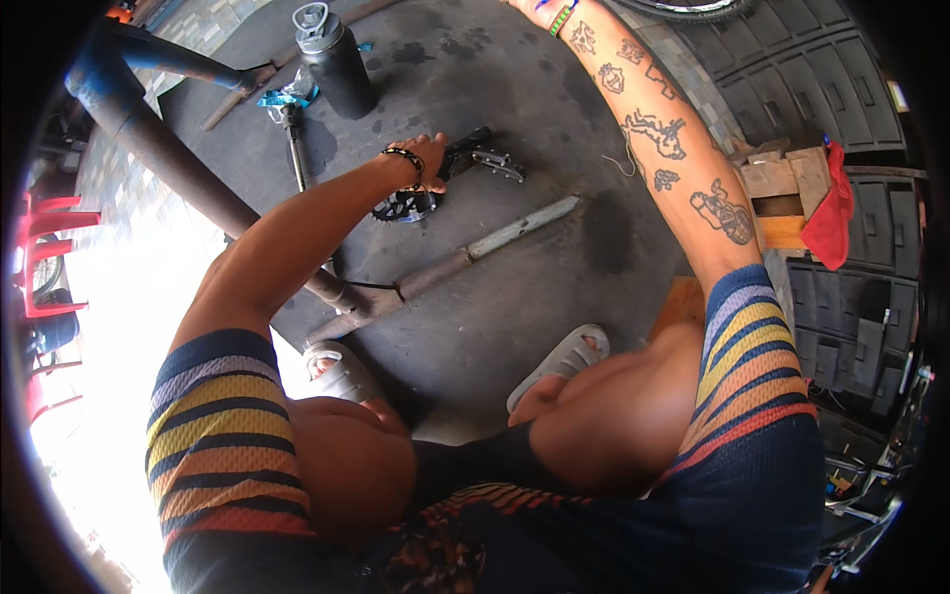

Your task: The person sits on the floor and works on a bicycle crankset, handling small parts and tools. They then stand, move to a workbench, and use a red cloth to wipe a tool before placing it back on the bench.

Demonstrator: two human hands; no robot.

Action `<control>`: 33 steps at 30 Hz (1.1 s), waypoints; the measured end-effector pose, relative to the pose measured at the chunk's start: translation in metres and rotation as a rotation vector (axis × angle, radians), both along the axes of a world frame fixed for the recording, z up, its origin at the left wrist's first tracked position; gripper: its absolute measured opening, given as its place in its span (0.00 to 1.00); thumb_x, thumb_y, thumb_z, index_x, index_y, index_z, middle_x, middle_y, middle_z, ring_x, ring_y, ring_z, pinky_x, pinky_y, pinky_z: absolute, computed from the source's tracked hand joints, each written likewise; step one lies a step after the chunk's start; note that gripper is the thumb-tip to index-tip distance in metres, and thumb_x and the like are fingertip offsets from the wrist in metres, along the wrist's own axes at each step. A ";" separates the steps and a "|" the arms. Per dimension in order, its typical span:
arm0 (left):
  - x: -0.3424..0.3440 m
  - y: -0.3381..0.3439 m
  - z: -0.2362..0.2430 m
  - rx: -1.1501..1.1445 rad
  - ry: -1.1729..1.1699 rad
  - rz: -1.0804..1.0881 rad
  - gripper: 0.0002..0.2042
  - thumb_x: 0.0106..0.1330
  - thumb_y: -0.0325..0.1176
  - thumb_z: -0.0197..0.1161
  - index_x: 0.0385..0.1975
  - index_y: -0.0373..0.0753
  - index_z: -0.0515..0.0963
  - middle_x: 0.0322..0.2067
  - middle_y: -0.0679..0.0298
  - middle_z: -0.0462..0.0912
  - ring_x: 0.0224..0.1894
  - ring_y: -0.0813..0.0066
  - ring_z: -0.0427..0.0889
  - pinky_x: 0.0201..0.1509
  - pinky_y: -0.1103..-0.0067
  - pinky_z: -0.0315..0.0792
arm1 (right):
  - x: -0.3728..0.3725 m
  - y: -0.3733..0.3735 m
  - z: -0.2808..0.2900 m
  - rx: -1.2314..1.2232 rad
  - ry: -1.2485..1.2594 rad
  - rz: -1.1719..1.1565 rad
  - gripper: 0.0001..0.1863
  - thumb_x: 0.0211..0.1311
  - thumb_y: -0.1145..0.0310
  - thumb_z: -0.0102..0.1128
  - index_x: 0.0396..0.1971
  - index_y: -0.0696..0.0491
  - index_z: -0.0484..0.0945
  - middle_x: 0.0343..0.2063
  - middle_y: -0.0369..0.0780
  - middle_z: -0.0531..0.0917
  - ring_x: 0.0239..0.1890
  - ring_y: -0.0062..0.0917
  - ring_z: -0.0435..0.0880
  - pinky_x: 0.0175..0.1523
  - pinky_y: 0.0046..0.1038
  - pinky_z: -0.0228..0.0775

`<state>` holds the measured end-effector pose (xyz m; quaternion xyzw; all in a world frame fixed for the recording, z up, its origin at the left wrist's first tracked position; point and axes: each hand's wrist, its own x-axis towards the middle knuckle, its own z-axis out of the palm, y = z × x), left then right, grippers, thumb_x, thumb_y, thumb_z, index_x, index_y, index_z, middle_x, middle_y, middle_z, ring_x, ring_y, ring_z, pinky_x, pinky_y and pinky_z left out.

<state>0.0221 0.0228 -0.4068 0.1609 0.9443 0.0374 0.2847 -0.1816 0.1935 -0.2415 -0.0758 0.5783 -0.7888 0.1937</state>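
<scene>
My left hand (426,158) is curled over a black bicycle crankset (401,208) with a toothed chainring and silver pedal (500,166), low over the dark mat. My right hand (542,12) reaches to the top edge of the view, its fingers mostly cut off, so what it holds is hidden. Left of the crankset, a silver post (295,148) stands upright, with crumpled blue plastic (287,97) at its top. A black bottle (336,74) stands behind it.
A blue metal stand (158,148) crosses the left side, and a long bar (515,223) lies on the mat (614,287). Wooden blocks (777,178) and a red cloth (829,223) are at the right. Red plastic chairs (54,223) and a bicycle wheel are at the edges.
</scene>
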 end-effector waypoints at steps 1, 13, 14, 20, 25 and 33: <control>0.000 -0.002 -0.006 -0.002 -0.010 -0.005 0.42 0.56 0.55 0.77 0.68 0.43 0.66 0.60 0.50 0.77 0.63 0.48 0.79 0.66 0.53 0.72 | -0.002 -0.001 0.009 0.009 0.028 0.014 0.10 0.67 0.63 0.67 0.39 0.53 0.82 0.32 0.38 0.86 0.32 0.25 0.86 0.37 0.29 0.81; -0.009 0.017 -0.008 -0.156 -0.082 -0.004 0.27 0.54 0.52 0.76 0.50 0.41 0.86 0.52 0.55 0.86 0.56 0.53 0.86 0.55 0.61 0.81 | -0.010 0.019 0.029 0.247 0.238 -0.048 0.07 0.68 0.64 0.65 0.35 0.50 0.80 0.24 0.34 0.81 0.20 0.22 0.79 0.22 0.28 0.75; -0.007 0.015 -0.012 -0.156 -0.055 -0.013 0.27 0.52 0.51 0.76 0.49 0.40 0.86 0.52 0.55 0.85 0.56 0.53 0.85 0.55 0.61 0.81 | -0.007 0.017 0.027 0.298 0.262 -0.055 0.07 0.68 0.64 0.65 0.34 0.50 0.80 0.24 0.34 0.80 0.19 0.22 0.79 0.22 0.28 0.75; 0.000 0.019 -0.015 -0.153 0.037 -0.036 0.22 0.49 0.43 0.75 0.43 0.39 0.88 0.44 0.53 0.89 0.49 0.56 0.89 0.51 0.64 0.83 | -0.013 0.029 0.021 0.436 0.402 -0.087 0.09 0.68 0.63 0.64 0.31 0.52 0.80 0.23 0.34 0.80 0.17 0.21 0.77 0.19 0.27 0.73; -0.004 0.007 -0.001 -0.157 0.035 0.013 0.18 0.52 0.43 0.75 0.41 0.42 0.89 0.43 0.56 0.90 0.45 0.57 0.90 0.48 0.64 0.83 | -0.014 0.041 0.012 0.536 0.445 -0.077 0.08 0.68 0.63 0.64 0.33 0.53 0.81 0.23 0.34 0.80 0.17 0.21 0.77 0.20 0.26 0.73; -0.009 -0.036 -0.013 -0.197 0.009 0.088 0.21 0.50 0.42 0.77 0.42 0.36 0.86 0.41 0.52 0.90 0.47 0.54 0.89 0.46 0.63 0.84 | -0.009 0.058 -0.005 0.680 0.474 -0.048 0.08 0.69 0.63 0.63 0.36 0.53 0.81 0.24 0.35 0.80 0.18 0.20 0.78 0.22 0.26 0.74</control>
